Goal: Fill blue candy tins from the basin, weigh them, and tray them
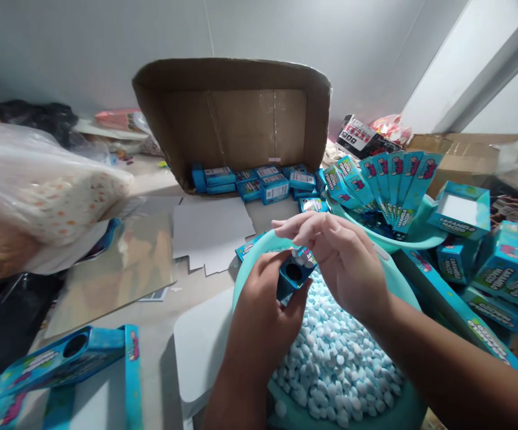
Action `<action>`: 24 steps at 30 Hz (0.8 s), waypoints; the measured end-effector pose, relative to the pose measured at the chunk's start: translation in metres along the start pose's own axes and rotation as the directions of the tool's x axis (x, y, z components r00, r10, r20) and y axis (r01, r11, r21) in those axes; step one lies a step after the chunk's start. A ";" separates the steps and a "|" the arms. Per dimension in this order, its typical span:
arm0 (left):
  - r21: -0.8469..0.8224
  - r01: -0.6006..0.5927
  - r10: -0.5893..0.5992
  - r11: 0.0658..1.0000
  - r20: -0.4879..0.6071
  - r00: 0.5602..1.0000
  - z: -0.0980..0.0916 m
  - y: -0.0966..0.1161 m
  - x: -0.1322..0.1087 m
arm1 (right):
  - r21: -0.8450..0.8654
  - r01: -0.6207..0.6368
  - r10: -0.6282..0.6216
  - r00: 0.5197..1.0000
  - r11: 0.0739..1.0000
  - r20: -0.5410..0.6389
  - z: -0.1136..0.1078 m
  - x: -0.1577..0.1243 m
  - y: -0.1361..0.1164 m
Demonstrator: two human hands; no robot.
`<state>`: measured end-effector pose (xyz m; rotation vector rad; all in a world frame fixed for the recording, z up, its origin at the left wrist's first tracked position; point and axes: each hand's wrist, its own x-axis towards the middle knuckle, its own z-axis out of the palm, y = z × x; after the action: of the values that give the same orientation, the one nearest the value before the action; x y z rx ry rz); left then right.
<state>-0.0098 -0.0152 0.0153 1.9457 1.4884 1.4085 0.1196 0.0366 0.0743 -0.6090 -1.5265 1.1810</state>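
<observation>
My left hand (265, 304) is wrapped round a small blue candy box (295, 272), whose end with a dark round hole tilts up toward me. Cupped just above it is my right hand (346, 260), its fingers bent and close together. A few white candies (302, 258) show between that hand and the box; the inside of its palm is hidden. Below both hands a turquoise basin (252, 251) holds a heap of pale blue and white candies (335, 352).
An open cardboard carton (245, 125) with several blue boxes (274, 188) stands behind. At right, a second turquoise basin (438, 224) holds fanned flat boxes (402, 185), beside stacked display cartons (505, 257). Left are a plastic bag (57, 197) and a blue display box (62, 358).
</observation>
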 end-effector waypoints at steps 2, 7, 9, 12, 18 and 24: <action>-0.013 -0.008 0.007 1.000 -0.020 1.000 0.000 0.001 0.000 | -0.223 0.073 -0.073 0.997 0.972 0.010 -0.004 0.001 -0.003; -0.002 -0.020 0.020 1.000 -0.068 0.997 -0.003 0.003 0.000 | -0.727 0.128 -0.025 0.988 0.675 0.151 -0.013 0.005 -0.005; 0.034 -0.057 0.060 0.998 -0.109 0.992 -0.004 0.002 0.000 | -0.784 0.106 -0.025 0.993 0.612 0.115 -0.016 0.006 -0.003; 0.089 -0.076 0.091 0.993 -0.176 0.980 -0.005 0.002 -0.001 | -0.806 0.100 -0.033 0.994 0.583 0.100 -0.018 0.007 -0.001; 0.139 -0.114 0.140 0.984 -0.195 0.971 -0.006 0.001 -0.003 | -0.814 0.130 -0.066 0.991 0.566 0.112 -0.017 0.005 -0.004; 0.156 -0.117 0.145 0.981 -0.183 0.972 -0.006 0.001 -0.004 | -0.836 0.139 -0.063 0.990 0.531 0.125 -0.011 -0.001 -0.007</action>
<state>-0.0144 -0.0203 0.0168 2.0785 1.6127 1.6303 0.1315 0.0372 0.0798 -1.0943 -2.1631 0.2719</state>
